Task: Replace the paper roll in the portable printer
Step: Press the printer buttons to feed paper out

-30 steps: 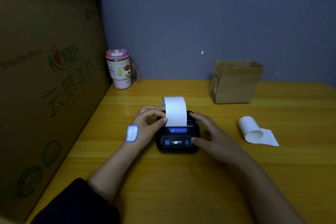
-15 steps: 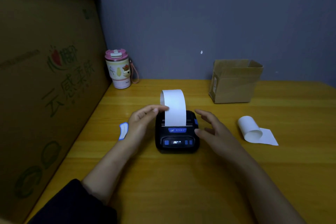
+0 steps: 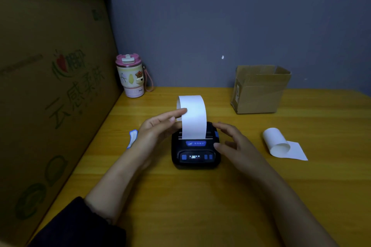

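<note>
A black portable printer [image 3: 195,152] with blue buttons and a lit display sits mid-table with its lid down. From its slot a white paper strip [image 3: 194,118] rises and curls backward at the top. My left hand [image 3: 158,128] is at the strip's left edge, index fingertip and thumb pinching it. My right hand [image 3: 232,140] hovers at the printer's right side, fingers spread and holding nothing. A loosely curled white paper roll [image 3: 278,143] lies on the table to the right, with its loose end flat beside it.
A small open cardboard box [image 3: 259,90] stands at the back right. A pink-lidded tumbler [image 3: 131,78] stands in the back left corner. Large cardboard cartons [image 3: 50,96] wall off the left side. A blue-edged sticker [image 3: 132,138] shows by my left hand.
The strip stands taller out of the slot. My left hand rose from the printer's lid to the strip's edge. My right hand lifted off the printer and drew slightly right.
</note>
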